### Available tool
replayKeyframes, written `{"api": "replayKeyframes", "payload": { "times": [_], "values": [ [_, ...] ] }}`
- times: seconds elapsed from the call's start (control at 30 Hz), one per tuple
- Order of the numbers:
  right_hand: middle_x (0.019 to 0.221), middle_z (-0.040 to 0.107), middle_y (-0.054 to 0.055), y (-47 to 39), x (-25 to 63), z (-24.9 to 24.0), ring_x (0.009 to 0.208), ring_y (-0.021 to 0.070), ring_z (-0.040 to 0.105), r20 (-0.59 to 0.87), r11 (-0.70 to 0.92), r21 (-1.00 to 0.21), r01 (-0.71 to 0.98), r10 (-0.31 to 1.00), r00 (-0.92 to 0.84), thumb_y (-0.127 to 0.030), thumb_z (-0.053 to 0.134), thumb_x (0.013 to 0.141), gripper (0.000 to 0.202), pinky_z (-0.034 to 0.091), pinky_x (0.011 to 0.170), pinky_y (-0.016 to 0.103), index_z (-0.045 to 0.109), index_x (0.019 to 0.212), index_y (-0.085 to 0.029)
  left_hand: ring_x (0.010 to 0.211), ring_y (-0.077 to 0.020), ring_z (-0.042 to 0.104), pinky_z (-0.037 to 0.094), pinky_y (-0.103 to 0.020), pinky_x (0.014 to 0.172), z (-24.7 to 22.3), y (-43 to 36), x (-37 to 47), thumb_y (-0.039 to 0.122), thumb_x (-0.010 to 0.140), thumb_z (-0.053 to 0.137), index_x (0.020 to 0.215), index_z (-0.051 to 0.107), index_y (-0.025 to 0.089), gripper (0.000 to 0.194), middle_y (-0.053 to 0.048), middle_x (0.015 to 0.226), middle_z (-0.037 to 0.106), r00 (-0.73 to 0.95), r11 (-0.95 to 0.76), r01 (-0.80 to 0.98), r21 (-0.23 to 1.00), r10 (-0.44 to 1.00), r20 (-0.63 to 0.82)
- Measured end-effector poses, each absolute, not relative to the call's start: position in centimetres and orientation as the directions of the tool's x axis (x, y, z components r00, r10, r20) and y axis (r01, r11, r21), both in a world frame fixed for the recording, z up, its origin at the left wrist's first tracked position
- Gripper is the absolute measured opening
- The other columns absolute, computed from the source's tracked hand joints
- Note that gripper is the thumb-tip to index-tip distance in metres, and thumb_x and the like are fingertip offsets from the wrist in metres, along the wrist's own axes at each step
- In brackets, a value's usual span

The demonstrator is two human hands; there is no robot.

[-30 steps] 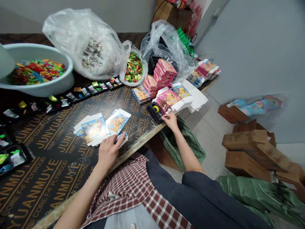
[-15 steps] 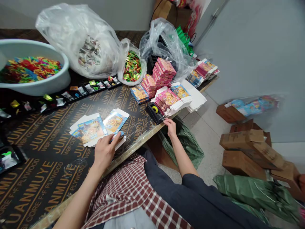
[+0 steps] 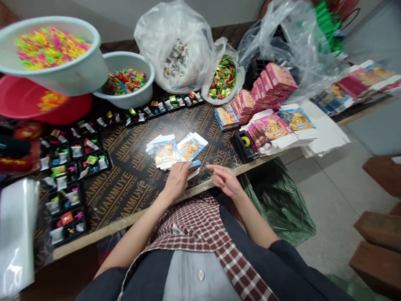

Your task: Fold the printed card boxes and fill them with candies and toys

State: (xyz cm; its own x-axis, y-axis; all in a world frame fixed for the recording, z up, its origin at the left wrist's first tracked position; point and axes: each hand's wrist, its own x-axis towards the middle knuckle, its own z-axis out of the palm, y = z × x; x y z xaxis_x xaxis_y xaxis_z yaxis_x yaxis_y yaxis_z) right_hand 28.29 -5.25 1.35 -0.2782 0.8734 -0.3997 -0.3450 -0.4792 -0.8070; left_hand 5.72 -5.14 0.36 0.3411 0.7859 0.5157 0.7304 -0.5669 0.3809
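My left hand (image 3: 178, 180) is closed over a small blue printed carton (image 3: 194, 164) near the table's front edge, its fingers covering most of it. My right hand (image 3: 226, 179) is just right of that carton, over the edge, index finger pointing left and the other fingers curled. Anything pinched in it is too small to make out. Beyond my left hand lie flat, unfolded printed cartons (image 3: 165, 154), with another blue carton (image 3: 191, 146) beside them. A black tape dispenser (image 3: 244, 147) with a yellow core stands to the right.
Pink boxes (image 3: 280, 77) are stacked behind flat pink cartons (image 3: 272, 127). Filled black trays (image 3: 94, 165) line the table's left and back. Behind them are basins (image 3: 130, 100), a bag of white packets (image 3: 175, 62) and a bag of green sachets (image 3: 224, 77). A green sack (image 3: 278, 200) hangs below the edge.
My right hand has left the tape dispenser and come left, close to the carton under my left hand. My left hand stays on that carton. The view has swung left.
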Motion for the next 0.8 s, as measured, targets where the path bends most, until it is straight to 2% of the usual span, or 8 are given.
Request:
{"api": "replayKeyframes", "payload": {
  "times": [0.1,0.23,0.33,0.43,0.53,0.63,0.73,0.8],
  "values": [
    [0.036,0.029,-0.013,-5.1,24.7,2.7,0.038,0.0042,0.013,-0.369,-0.608,-0.683,-0.406,0.766,-0.526,-0.031,0.069,0.077,0.031,0.012,0.042,0.021,0.076,0.101,-0.013,0.086,-0.0196,0.058,0.047,-0.035,0.079,0.3,-5.3,5.6,0.010,0.095,0.041,0.121,0.048,0.019,0.029,-0.008,0.098,0.063,0.310,-0.567,0.697,0.438,0.790,0.529],
    [0.037,0.027,-0.012,-4.1,23.9,2.1,0.039,0.0056,0.009,-0.383,-0.674,-0.604,-0.425,0.713,-0.587,-0.024,0.060,0.081,0.025,0.009,0.041,0.022,0.075,0.097,-0.013,0.089,-0.0188,0.058,0.046,-0.035,0.081,0.1,-5.2,5.3,0.010,0.096,0.040,0.119,0.049,0.020,0.027,-0.008,0.103,0.063,0.335,-0.589,0.673,0.446,0.781,0.526],
    [0.038,0.026,-0.011,-3.9,24.0,1.3,0.039,0.0066,0.009,-0.403,-0.683,-0.601,-0.416,0.708,-0.580,-0.024,0.056,0.083,0.024,0.010,0.041,0.022,0.074,0.095,-0.014,0.092,-0.0198,0.058,0.045,-0.034,0.079,0.4,-5.0,5.2,0.009,0.096,0.038,0.118,0.055,0.020,0.029,-0.009,0.105,0.063,0.396,-0.616,0.688,0.385,0.762,0.511],
    [0.039,0.028,-0.011,-4.1,24.0,0.9,0.039,0.0066,0.012,-0.412,-0.645,-0.685,-0.338,0.726,-0.550,-0.031,0.056,0.083,0.024,0.013,0.041,0.022,0.073,0.090,-0.016,0.088,-0.0202,0.057,0.044,-0.033,0.075,0.5,-4.8,5.7,0.017,0.096,0.045,0.112,0.061,0.020,0.023,-0.010,0.101,0.064,0.388,-0.623,0.701,0.348,0.742,0.547],
    [0.040,0.039,-0.008,-3.6,24.8,0.7,0.039,0.0063,0.025,-0.396,-0.478,-0.877,-0.055,0.783,-0.479,-0.039,0.064,0.077,0.024,0.019,0.042,0.022,0.071,0.074,-0.016,0.078,-0.0181,0.056,0.042,-0.031,0.069,0.4,-4.5,6.4,0.022,0.095,0.053,0.097,0.065,0.020,0.013,-0.006,0.088,0.063,0.303,-0.566,0.738,0.367,0.764,0.569],
    [0.047,0.050,-0.005,-0.7,26.7,0.8,0.045,0.0095,0.041,-0.250,-0.201,-0.962,0.183,0.920,-0.303,-0.042,0.068,0.075,0.026,0.031,0.047,0.024,0.067,0.066,-0.018,0.076,-0.0173,0.057,0.043,-0.030,0.068,0.8,-4.3,6.5,0.019,0.093,0.055,0.095,0.067,0.021,0.011,-0.004,0.083,0.063,0.233,-0.510,0.709,0.488,0.821,0.521],
    [0.071,0.066,0.002,5.5,27.6,0.9,0.066,0.0174,0.059,0.035,0.069,-0.947,0.313,0.993,-0.112,-0.045,0.060,0.082,0.026,0.048,0.064,0.031,0.069,0.080,-0.020,0.081,-0.0172,0.060,0.048,-0.030,0.072,2.3,-4.3,5.3,0.015,0.087,0.059,0.113,0.066,0.021,0.028,-0.004,0.087,0.065,0.259,-0.485,0.552,0.678,0.873,0.414],
    [0.106,0.072,0.009,10.9,26.9,0.8,0.098,0.0254,0.065,0.206,0.253,-0.841,0.479,0.967,-0.148,-0.039,0.063,0.080,0.031,0.052,0.086,0.040,0.070,0.103,-0.020,0.081,-0.0165,0.062,0.051,-0.030,0.074,3.6,-4.7,3.6,0.010,0.082,0.058,0.114,0.069,0.023,0.036,-0.003,0.090,0.066,0.334,-0.463,0.448,0.765,0.880,0.337]
  ]
}}
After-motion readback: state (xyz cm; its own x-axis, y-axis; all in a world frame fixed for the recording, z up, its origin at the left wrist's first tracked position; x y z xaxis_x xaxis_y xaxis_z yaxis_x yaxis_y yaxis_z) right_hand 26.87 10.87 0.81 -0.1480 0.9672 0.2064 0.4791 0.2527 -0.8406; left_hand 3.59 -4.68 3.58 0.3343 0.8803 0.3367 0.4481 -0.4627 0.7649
